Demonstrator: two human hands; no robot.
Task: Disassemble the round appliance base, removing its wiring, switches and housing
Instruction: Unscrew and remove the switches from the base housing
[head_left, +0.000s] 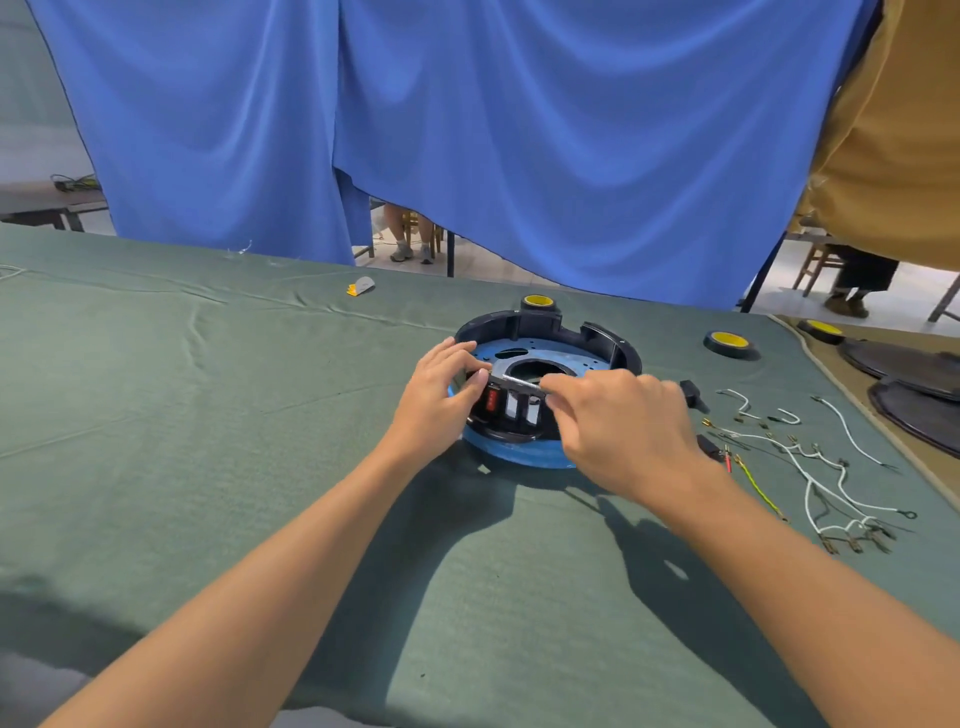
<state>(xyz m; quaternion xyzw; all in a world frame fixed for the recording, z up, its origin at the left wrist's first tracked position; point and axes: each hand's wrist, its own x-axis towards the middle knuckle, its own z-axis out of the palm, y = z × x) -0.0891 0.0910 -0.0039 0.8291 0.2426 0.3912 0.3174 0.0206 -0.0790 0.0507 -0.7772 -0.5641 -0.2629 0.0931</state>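
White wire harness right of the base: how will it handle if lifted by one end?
Probably floppy: the white wire harness lies in loose curves on the cloth, so it should droop. Likely light, since the strands are thin. Its branches end in metal terminals that may snag the yellow-green wire beside it.

Single head-worn wide-angle view. Faces forward and down along forearms (270, 561) onto counter (182, 415). Fingers (457, 358) near frame centre, close to lens. Beyond fingers: counter's far edge, then blue curtain (519, 130) filling upper half. Nearer than fingers: forearms run to bottom corners.
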